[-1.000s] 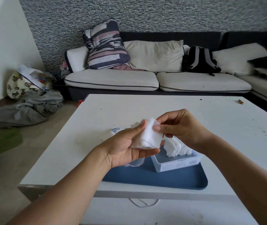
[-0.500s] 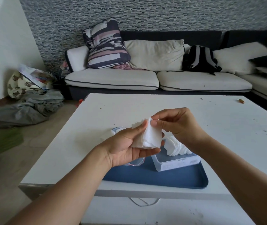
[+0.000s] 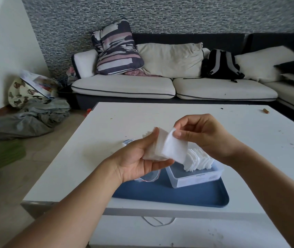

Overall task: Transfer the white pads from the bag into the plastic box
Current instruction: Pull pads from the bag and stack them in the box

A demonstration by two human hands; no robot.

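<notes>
Left hand [image 3: 137, 158] cups a small stack of pads [image 3: 156, 149], thumb clamped along the top, while the right hand [image 3: 203, 135] pinches the front pad [image 3: 175, 150] by its top corner and peels it off. Risk here — thin, fluffy squares cling, so two could lift together or the stack could fan out and spill. Below, the clear plastic box [image 3: 196, 178] holds a leaning row already. The bag [image 3: 147, 177] looks mostly empty, though it's half hidden — both sit on a blue tray [image 3: 169, 196].
</notes>
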